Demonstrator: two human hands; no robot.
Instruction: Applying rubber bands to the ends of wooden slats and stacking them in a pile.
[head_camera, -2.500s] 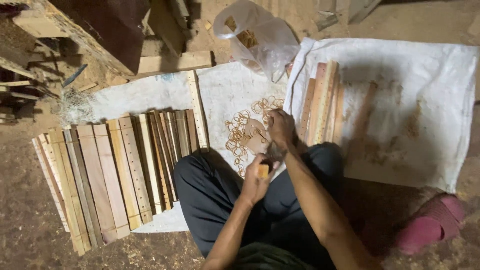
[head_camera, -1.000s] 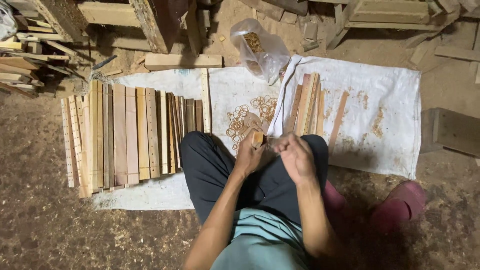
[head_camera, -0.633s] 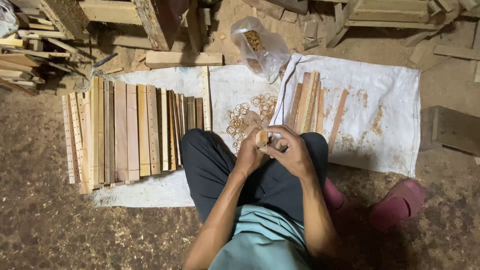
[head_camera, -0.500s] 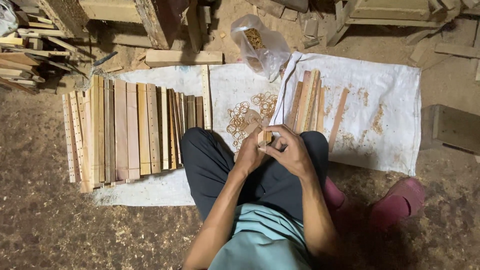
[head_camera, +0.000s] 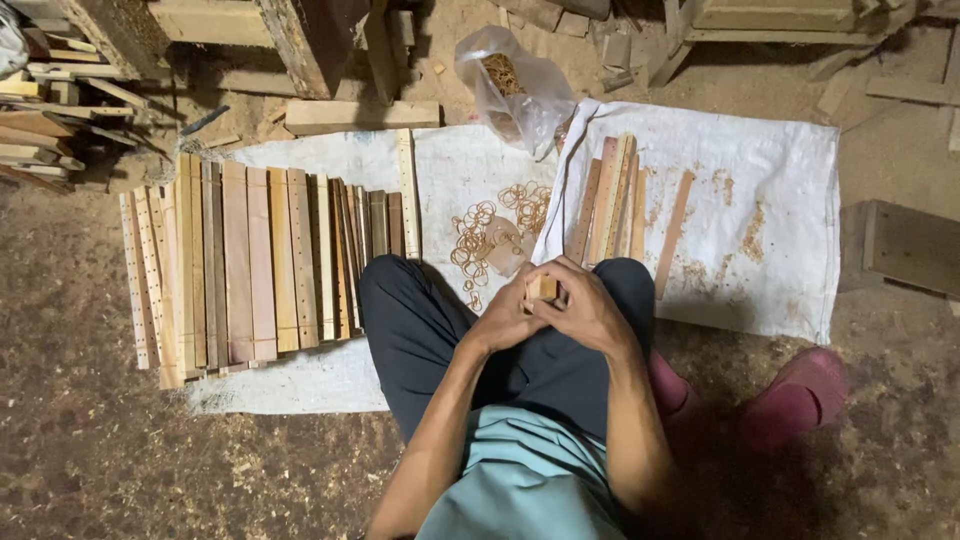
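You sat on the sawdust floor with your left hand (head_camera: 505, 318) and right hand (head_camera: 583, 308) clamped together around a small bundle of wood pieces (head_camera: 542, 289) above your knees. Loose rubber bands (head_camera: 490, 235) lay at 12 o'clock on the white sack (head_camera: 780, 190), a row of drilled slats (head_camera: 250, 265) at 9 o'clock, a slat stack (head_camera: 612, 195) at 1 o'clock, beside a plastic bag (head_camera: 515, 85).

Left hand (head_camera: 507, 315) and right hand (head_camera: 583, 308) met over the lap, both closed around a small wood bundle (head_camera: 542, 288). Rubber bands (head_camera: 490, 235) lay scattered on white sack (head_camera: 770, 220); banded slats (head_camera: 250, 265) lined up leftward.
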